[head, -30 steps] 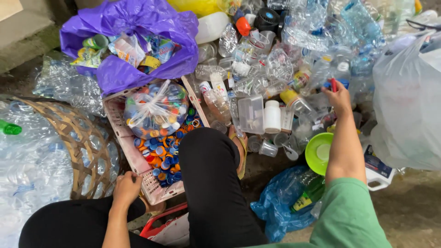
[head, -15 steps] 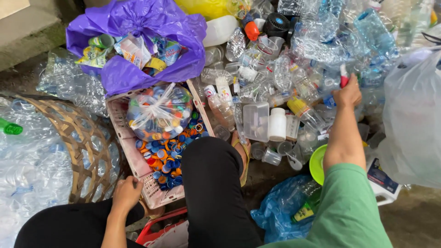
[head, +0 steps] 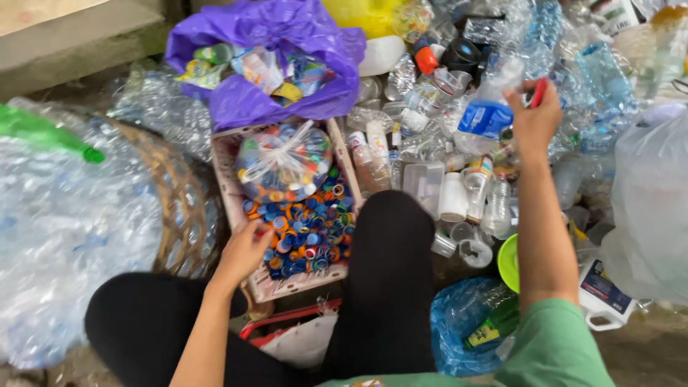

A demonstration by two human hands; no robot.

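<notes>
My right hand is stretched out over a heap of clear plastic bottles and is closed on a clear bottle with a blue label; a red item shows at my fingertips. My left hand rests on the near left rim of a pink crate. The crate holds loose coloured bottle caps and a tied clear bag of caps. My knees in black trousers sit in front of the crate.
A purple bag of wrappers and bottles lies behind the crate. A woven basket and big clear sacks of bottles are at left. A white sack, a green bowl and a blue bag are at right.
My right hand has reached farther into the heap and has lifted a blue-labelled bottle. My left hand stays at the crate rim. The view has shifted closer.
</notes>
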